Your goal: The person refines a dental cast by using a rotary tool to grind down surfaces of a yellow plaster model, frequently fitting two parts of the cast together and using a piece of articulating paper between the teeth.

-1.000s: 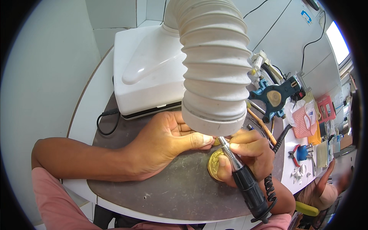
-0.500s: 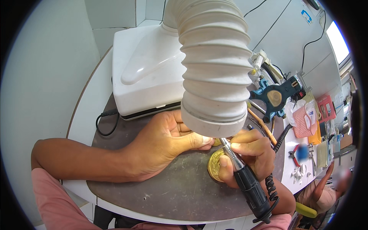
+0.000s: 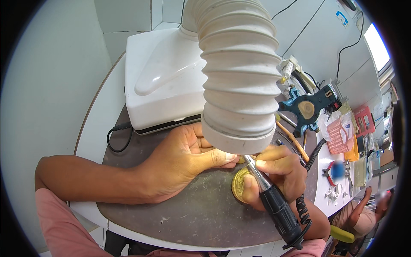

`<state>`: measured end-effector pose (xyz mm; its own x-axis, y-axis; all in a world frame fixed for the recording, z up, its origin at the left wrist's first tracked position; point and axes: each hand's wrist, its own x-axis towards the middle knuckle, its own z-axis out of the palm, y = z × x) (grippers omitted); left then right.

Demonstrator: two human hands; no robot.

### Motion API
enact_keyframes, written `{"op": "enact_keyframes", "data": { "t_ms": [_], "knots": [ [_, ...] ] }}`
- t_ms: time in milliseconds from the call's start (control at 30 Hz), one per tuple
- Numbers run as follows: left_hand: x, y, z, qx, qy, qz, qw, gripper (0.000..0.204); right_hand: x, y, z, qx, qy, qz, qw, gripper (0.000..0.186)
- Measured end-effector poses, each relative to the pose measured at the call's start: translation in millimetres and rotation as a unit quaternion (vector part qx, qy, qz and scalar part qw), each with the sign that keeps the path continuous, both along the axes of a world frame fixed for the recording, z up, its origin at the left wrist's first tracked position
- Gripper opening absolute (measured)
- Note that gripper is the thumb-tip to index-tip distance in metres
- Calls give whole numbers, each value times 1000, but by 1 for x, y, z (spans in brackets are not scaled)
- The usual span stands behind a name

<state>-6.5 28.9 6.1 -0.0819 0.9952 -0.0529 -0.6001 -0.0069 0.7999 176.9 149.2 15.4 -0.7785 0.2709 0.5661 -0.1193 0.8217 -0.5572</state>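
Note:
My right hand (image 3: 284,171) grips a black and silver rotary handpiece (image 3: 279,209) like a pen, its metal nose pointing up and left. A coiled black cord hangs from the handpiece's rear. My left hand (image 3: 190,154) is closed, thumb against fingers, on a small yellow piece (image 3: 241,159) just by the handpiece's nose. Most of that piece hides behind the nozzle of a ribbed white hose (image 3: 239,81). On the grey mat below my right fingers lies a round yellow dental cast (image 3: 238,187), partly covered by those fingers.
A white machine box (image 3: 169,77) stands behind my left hand and carries the hose. To the right are a blue-green articulator (image 3: 307,109), a wooden-handled tool (image 3: 293,139), a pink basket (image 3: 338,136) and red-handled pliers (image 3: 329,173). A person (image 3: 361,214) sits at far right.
The handpiece and my right hand have shifted very slightly left. My left hand holds its place. At far right, the other person's arm has moved a little.

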Motion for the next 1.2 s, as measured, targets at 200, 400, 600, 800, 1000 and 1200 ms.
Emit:
{"op": "enact_keyframes", "data": {
  "t_ms": [200,400,600,800,1000,1200],
  "knots": [
    [0,0,1,5,-9,1,1000,31,0,0,0,-16,5,1,1000,45],
    [1,0,1,-1,-3,3,1000,30,2,2,2,22,-16,8,1000,45],
    [1,-1,2,3,-16,5,1000,29,-2,4,-4,11,35,21,999,45],
    [1,-1,1,-1,-13,0,1000,29,-2,2,-1,15,23,8,1000,44],
    [1,-1,1,-1,-14,5,1000,28,-1,1,0,13,23,4,1000,44],
    [0,-1,-1,0,-6,9,1000,29,-2,2,-1,15,43,9,999,43]
  ]
}}
